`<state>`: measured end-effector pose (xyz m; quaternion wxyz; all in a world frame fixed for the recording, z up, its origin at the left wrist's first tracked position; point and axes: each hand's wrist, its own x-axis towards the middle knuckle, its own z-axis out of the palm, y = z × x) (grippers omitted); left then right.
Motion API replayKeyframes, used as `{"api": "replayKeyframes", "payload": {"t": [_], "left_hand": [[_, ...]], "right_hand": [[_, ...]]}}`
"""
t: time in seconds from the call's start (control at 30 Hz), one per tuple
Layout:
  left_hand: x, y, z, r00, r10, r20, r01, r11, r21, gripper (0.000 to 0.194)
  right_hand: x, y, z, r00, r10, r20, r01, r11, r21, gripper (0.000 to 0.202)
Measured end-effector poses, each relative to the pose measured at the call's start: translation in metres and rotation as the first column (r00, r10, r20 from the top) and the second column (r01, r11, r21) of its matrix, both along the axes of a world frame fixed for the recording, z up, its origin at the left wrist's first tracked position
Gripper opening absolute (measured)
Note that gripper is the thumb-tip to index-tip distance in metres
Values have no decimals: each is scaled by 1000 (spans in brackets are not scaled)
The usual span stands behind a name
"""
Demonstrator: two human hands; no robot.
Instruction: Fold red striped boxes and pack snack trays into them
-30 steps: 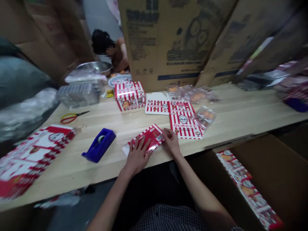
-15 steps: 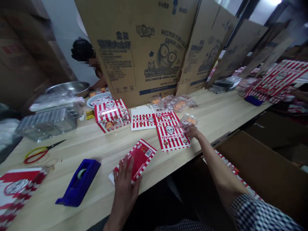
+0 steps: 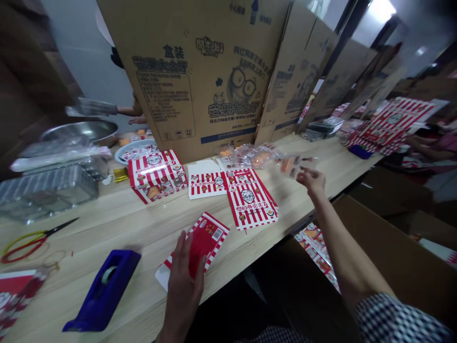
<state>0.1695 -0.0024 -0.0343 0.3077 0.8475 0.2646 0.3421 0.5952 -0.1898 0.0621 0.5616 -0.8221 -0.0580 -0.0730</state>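
Note:
My left hand [image 3: 183, 278] lies with outstretched fingers on a flat red and white striped carton [image 3: 212, 238] near the table's front edge. Raised over the table, my right hand [image 3: 312, 182] pinches the edge of a clear plastic packet [image 3: 291, 166] with orange and dark pieces inside. Behind it is a heap of similar clear packets [image 3: 260, 155]. Between my hands, striped printed cards [image 3: 250, 200] lie in a small stack. Left of them are more cards, white at the top [image 3: 205, 178], and a made-up striped box [image 3: 157, 176].
A blue tape dispenser [image 3: 103, 290] and scissors [image 3: 39, 238] are at left. Behind them stand clear plastic trays [image 3: 50, 190], a metal bowl [image 3: 82, 131] and a white bowl [image 3: 137, 148]. Upright cardboard sheets [image 3: 200, 95] screen the back. An open carton [image 3: 392, 257] stands below, right.
My right hand has lifted the packet away from beside the cards, up and to the right. My left hand stays on the carton. The co-worker behind now holds clear trays over the metal bowl.

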Motion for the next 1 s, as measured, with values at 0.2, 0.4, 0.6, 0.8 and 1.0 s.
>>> {"api": "replayKeyframes", "payload": {"t": [0.2, 0.4, 0.6, 0.8, 1.0], "left_hand": [[34, -61, 17, 959, -147, 243, 245, 862, -443, 63], [45, -89, 43, 853, 132, 504, 354, 562, -747, 64], [-58, -19, 70, 796, 403, 451, 193, 538, -820, 57], [-138, -27, 70, 896, 319, 308, 193, 343, -919, 62], [-126, -78, 44, 610, 720, 332, 200, 265, -943, 52]], "right_hand": [[-131, 5, 24, 926, 349, -144, -163, 715, 680, 25], [-317, 50, -25, 517, 797, -313, -118, 428, 896, 48], [-326, 59, -38, 12, 943, -334, -381, 313, 870, 54], [-334, 87, -37, 17, 918, -396, -425, 365, 828, 52], [-389, 110, -48, 42, 951, -306, -386, 298, 873, 46]]}}
